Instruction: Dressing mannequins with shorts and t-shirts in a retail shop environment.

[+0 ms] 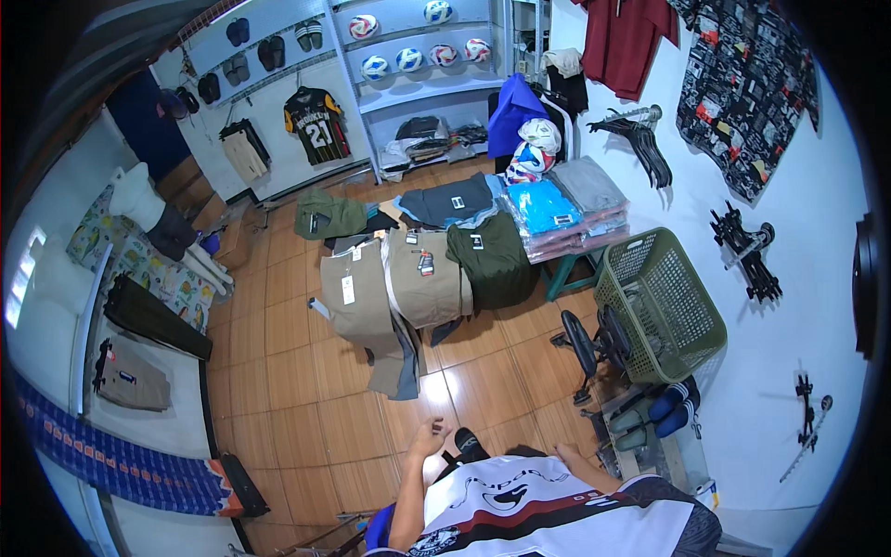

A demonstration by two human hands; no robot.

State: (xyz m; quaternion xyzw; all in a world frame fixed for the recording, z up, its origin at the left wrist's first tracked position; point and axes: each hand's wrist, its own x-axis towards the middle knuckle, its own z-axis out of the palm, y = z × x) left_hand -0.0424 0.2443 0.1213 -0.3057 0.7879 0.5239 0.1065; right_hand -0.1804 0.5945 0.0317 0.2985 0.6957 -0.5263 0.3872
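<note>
My left hand [430,437] hangs over the tiled floor beside a dark sandal [470,443], fingers loosely bent and holding nothing visible. Close to my body on the other side is my right hand [567,454]; its fingers are too hidden to read. Before me, tan trousers [355,306] with paper tags drape over a low support. More tan trousers [435,299] lie against them. On their right is a dark green folded garment [491,271], and dark grey clothing [449,200] lies behind. Olive folded trousers [328,213] rest at the back left.
A green plastic basket [710,327] stands right, near a black pedal-like object [581,341] and footwear [674,411]. Bagged garments [543,205] are stacked on a green stool [567,273]. Shelves [424,97] hold balls. A mannequin [150,209] stands left. Hangers [637,143] project from the wall.
</note>
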